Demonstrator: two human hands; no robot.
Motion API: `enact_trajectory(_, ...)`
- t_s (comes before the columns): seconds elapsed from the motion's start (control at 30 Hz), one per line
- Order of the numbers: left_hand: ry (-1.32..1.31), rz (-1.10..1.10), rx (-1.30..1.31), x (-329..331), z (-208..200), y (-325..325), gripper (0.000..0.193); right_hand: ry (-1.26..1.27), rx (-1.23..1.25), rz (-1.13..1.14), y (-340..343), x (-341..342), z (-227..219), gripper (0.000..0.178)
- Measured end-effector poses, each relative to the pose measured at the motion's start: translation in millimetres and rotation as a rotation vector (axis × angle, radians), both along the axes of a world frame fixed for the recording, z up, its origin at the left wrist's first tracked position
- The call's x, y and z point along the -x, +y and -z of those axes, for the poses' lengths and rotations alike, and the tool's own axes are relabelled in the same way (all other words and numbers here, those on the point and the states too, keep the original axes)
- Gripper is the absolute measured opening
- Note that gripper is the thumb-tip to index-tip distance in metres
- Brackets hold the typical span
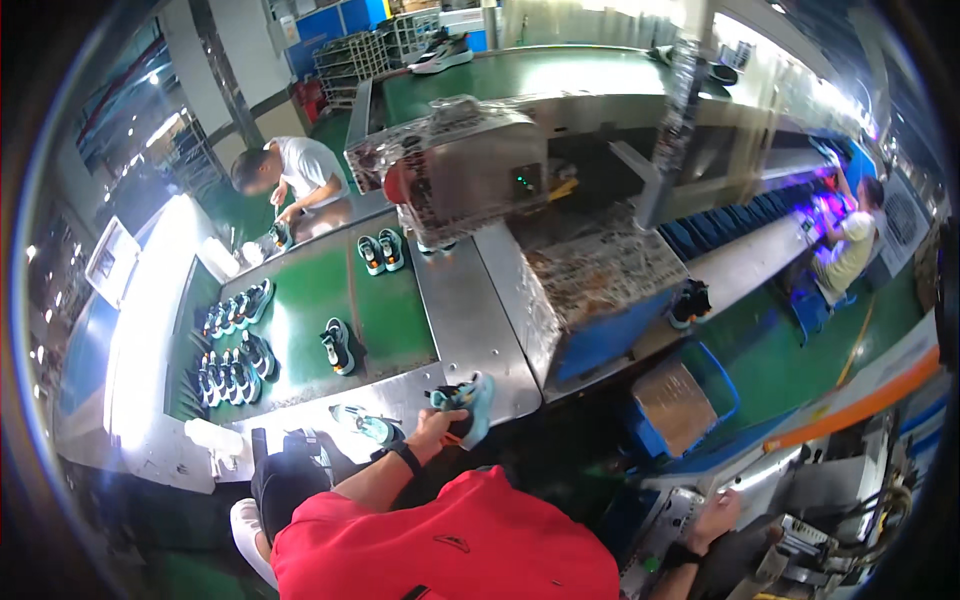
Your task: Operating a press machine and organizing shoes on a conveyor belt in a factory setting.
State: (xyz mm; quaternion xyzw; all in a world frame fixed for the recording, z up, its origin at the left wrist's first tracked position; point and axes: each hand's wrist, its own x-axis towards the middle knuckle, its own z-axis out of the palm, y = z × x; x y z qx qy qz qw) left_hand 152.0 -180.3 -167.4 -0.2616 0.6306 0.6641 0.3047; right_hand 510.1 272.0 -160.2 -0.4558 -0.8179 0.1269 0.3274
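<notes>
My left hand (432, 436) is closed around a black sneaker (470, 408) with a pale teal sole, tilted over the front edge of the metal table. Just left of it, a light teal and white shoe (366, 424) lies on the metal ledge, close to my forearm. Far to the right, my right hand (714, 516) is beside the metal machine (790, 545), with nothing visible in it; its fingers are too dim and small to read. A single sneaker (338, 346) stands on the green belt (300, 300) ahead of my left hand.
Rows of sneakers (232, 376) stand at the belt's left, and a pair (380, 251) farther back. A plastic-wrapped machine box (600, 285) rises ahead. A blue cart (680, 405) stands right. One person (305, 170) works across the belt, another (850, 250) sits far right.
</notes>
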Motion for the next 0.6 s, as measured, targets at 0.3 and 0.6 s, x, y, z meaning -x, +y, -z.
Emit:
enact_trajectory(0.3, 0.253, -0.451, 0.281, 198, 126, -148, 0.049, 0.044, -0.627, -0.669, -38, 386, -331, 0.025)
enact_trajectory(0.6, 0.395, -0.27, 0.983, 274, 186, -222, 0.071, -0.417, -1.21, -1.2, -131, 809, -463, 0.059)
